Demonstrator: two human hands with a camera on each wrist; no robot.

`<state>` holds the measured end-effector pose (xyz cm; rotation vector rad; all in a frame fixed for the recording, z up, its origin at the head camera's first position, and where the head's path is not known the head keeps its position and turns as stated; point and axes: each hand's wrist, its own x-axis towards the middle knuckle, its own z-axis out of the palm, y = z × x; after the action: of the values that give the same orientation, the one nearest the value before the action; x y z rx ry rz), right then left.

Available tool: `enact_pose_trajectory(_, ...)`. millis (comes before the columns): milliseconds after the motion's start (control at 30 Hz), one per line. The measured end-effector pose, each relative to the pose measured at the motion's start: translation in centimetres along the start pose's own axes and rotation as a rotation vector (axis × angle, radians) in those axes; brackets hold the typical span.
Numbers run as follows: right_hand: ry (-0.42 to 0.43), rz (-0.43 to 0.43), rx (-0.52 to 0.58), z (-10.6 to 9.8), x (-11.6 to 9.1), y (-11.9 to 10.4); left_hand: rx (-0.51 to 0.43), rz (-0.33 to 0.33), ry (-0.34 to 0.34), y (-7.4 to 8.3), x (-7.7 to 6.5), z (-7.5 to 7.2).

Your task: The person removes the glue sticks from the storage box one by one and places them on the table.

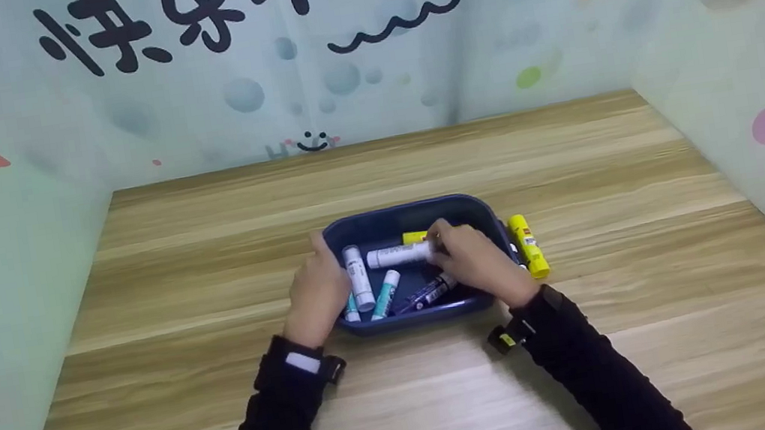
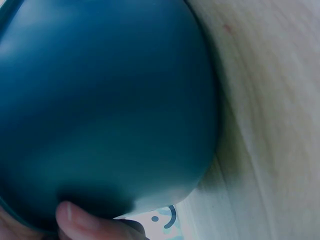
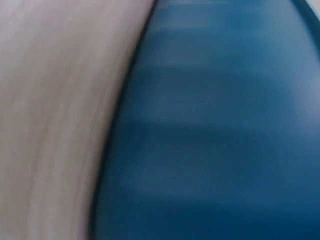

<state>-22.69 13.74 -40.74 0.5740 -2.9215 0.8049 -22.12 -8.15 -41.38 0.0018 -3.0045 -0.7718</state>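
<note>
A dark blue plastic basin (image 1: 402,216) stands on the table with several glue sticks inside. My left hand (image 1: 317,285) grips its left rim; in the left wrist view a fingertip (image 2: 82,220) lies against the outer wall (image 2: 110,100). Reaching over the right rim, my right hand (image 1: 475,254) pinches the right end of a white glue stick (image 1: 396,255) held level in the basin. Another white glue stick (image 1: 359,279), a teal-and-white one (image 1: 385,294) and a dark purple one (image 1: 428,293) lie below it. The right wrist view shows only the basin's outer wall (image 3: 210,125) and table, blurred.
A yellow glue stick (image 1: 529,246) lies on the wooden table (image 1: 204,241) just right of the basin, with partly hidden items between them. Inside the basin a yellow piece (image 1: 415,237) shows near the back. Printed panels (image 1: 362,81) enclose the table at the back and sides.
</note>
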Motion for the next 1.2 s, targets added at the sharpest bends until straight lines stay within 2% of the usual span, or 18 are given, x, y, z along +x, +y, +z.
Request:
enact_pose_trajectory(200, 0.089, -0.101, 0.146, -1.1, 0.4, 0.0, 0.009, 0.014, 0.026, 0.2, -0.2, -0.2)
enact_pose_trajectory(367, 0.173, -0.131, 0.258, -2.3, 0.3, -0.2, 0.022, 0.009, 0.023, 0.3, -0.2, -0.3)
enact_pose_trajectory(533, 0.277, -0.117, 0.395, -3.5, 0.1, -0.2, 0.026, 0.005, 0.001, 0.1, 0.0, -0.2)
enact_pose_trajectory(700, 0.342, -0.017, 0.484, -5.1, -0.1, 0.1, 0.025, 0.011, 0.002, 0.1, 0.0, -0.2)
enact_pose_trajectory(800, 0.354, 0.051, 0.533, -6.2, -0.2, 0.4, 0.023, 0.004, -0.001, 0.2, -0.1, -0.1)
enact_pose_trajectory(933, 0.351, 0.096, 0.554, -7.5, -0.4, 1.3, 0.024, -0.007, -0.016, 0.1, -0.1, -0.2)
enact_pose_trajectory(1067, 0.305, 0.145, 0.478, -8.5, -0.6, 2.6, 0.026, -0.015, -0.03, 0.1, -0.1, -0.2)
enact_pose_trajectory(1200, 0.199, 0.198, 0.387, -9.3, -1.0, 4.4, 0.027, -0.025, -0.041, 0.1, -0.1, -0.2)
